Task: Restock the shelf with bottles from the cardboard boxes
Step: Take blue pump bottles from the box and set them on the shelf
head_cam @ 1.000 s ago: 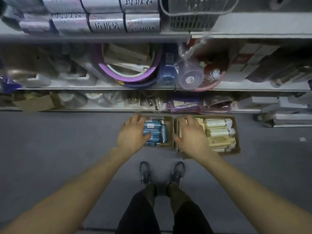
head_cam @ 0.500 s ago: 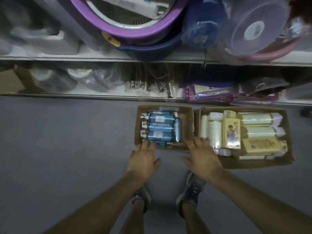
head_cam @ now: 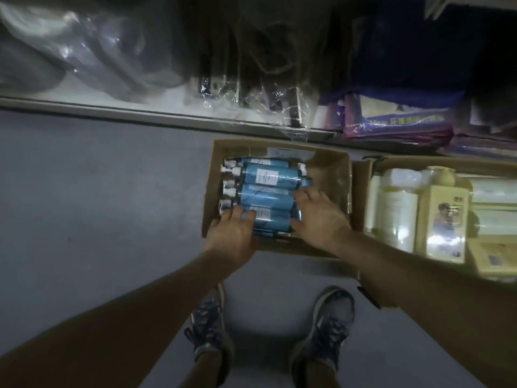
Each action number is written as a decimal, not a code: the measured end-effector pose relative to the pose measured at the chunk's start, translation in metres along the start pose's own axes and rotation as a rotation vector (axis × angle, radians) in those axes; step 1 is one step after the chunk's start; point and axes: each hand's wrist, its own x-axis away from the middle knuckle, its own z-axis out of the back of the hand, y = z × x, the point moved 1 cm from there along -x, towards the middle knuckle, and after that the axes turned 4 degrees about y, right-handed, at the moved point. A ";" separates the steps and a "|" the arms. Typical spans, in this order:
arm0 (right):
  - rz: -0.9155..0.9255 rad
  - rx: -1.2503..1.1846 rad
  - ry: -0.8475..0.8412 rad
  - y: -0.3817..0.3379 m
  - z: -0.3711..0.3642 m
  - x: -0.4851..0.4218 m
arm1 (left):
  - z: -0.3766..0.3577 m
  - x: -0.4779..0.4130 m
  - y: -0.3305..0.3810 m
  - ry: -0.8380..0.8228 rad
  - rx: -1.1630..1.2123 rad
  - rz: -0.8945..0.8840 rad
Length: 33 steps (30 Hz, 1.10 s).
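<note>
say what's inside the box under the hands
Blue bottles with white pump tops lie sideways, stacked, in the cardboard box. Left hand and right hand cover the nearest ones; anything beneath them is hidden.

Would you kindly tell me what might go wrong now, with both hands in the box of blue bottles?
The blue bottles lie stacked and close together in the cardboard box; lifting one may set its neighbours rolling. The left hand and right hand seem only to rest on the bottles, so one might slip. The pump heads crowd the box's left wall and may snag.
</note>
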 end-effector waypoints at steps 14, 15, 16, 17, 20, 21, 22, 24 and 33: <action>0.088 0.126 -0.134 0.009 -0.049 -0.169 | -0.040 -0.059 -0.035 -0.064 -0.037 -0.026; 0.083 0.124 -0.128 0.008 -0.050 -0.172 | -0.041 -0.059 -0.034 -0.064 -0.035 -0.025; 0.082 0.127 -0.117 0.008 -0.052 -0.173 | -0.042 -0.060 -0.034 -0.064 -0.033 -0.023; 0.083 0.137 -0.103 0.008 -0.053 -0.174 | -0.043 -0.060 -0.034 -0.065 -0.031 -0.019; 0.099 0.193 -0.063 0.007 -0.052 -0.174 | -0.044 -0.060 -0.034 -0.065 -0.032 -0.027; 0.107 0.213 -0.050 0.007 -0.051 -0.173 | -0.044 -0.060 -0.034 -0.064 -0.033 -0.030; 0.115 0.229 -0.031 0.007 -0.050 -0.171 | -0.044 -0.060 -0.035 -0.062 -0.035 -0.034; 0.130 0.253 0.013 0.007 -0.049 -0.165 | -0.044 -0.059 -0.035 -0.058 -0.036 -0.039; 0.129 0.199 0.153 0.018 -0.043 -0.125 | -0.043 -0.057 -0.035 -0.052 -0.083 -0.064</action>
